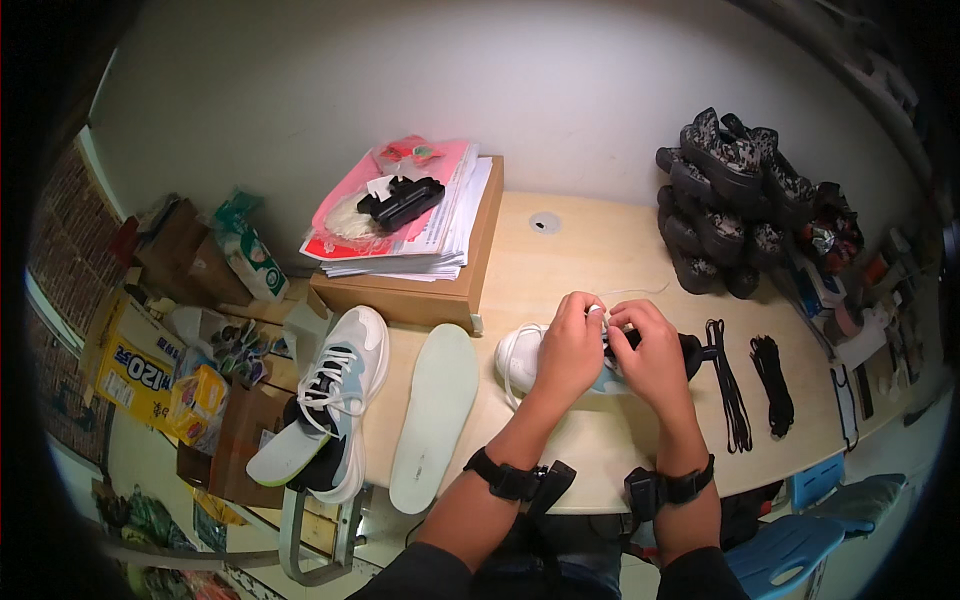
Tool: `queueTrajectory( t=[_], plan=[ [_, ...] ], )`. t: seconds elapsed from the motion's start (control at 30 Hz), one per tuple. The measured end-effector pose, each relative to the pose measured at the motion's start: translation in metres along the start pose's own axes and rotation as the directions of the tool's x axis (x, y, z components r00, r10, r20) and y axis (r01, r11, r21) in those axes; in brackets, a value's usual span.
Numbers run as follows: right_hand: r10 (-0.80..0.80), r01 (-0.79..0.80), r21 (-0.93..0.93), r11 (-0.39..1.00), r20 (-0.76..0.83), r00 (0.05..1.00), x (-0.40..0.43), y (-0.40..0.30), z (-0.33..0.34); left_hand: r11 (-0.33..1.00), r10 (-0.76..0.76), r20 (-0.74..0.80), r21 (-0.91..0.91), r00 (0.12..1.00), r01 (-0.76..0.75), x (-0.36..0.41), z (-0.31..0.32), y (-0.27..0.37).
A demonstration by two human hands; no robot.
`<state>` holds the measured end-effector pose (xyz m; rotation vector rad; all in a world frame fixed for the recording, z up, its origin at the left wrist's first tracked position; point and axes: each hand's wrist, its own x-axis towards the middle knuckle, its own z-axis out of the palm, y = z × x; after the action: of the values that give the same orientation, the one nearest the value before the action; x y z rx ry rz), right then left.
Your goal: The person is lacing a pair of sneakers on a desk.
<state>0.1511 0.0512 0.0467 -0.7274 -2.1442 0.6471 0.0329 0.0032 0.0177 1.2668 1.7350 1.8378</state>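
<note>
A white sneaker [516, 352] with pale blue panels and a black collar lies on its way across the table, toe to the left. My left hand [571, 349] is over its forefoot, thumb and fingers pinching a white shoelace [596, 309]. Close beside it, my right hand [646, 349] bends over the lacing area with its fingertips near the same lace; whether they grip it is hidden. One lace loop hangs around the toe, and a thin lace end trails behind the hands. Both hands cover most of the eyelets.
Left of the shoe lie a pale insole [435, 420] and a laced sneaker [352, 375] with an insole sticking out. A cardboard box [487, 247] bears papers. Black lace bundles [772, 386] lie right, below piled dark shoes [712, 202]. A blue chair [787, 551] stands lower right.
</note>
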Motion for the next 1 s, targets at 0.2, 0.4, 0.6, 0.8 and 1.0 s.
queueTrajectory(
  t=[0.2,0.4,0.6,0.8,1.0],
  plan=[
    [-0.009,0.015,0.074,0.997,-0.074,0.997,0.0,0.004,0.002,0.997,-0.066,0.132,0.041,0.989,0.061,0.001,-0.005,0.006],
    [-0.014,0.034,0.207,0.978,-0.094,0.995,0.002,0.001,-0.002,0.976,0.076,0.189,0.187,0.979,-0.112,-0.001,-0.006,0.003],
    [0.027,0.001,0.224,0.975,-0.124,0.992,0.003,0.001,-0.001,0.975,0.071,0.172,0.195,0.983,-0.105,0.0,-0.005,0.0],
    [-0.002,0.003,0.022,1.0,-0.047,0.999,-0.001,0.006,0.003,0.895,-0.116,-0.029,-0.437,0.993,0.092,0.011,-0.008,-0.009],
    [-0.027,0.027,-0.019,0.999,-0.026,0.999,0.001,0.004,0.002,0.871,-0.14,0.064,-0.467,0.988,0.154,0.013,-0.012,-0.01]
  ],
)
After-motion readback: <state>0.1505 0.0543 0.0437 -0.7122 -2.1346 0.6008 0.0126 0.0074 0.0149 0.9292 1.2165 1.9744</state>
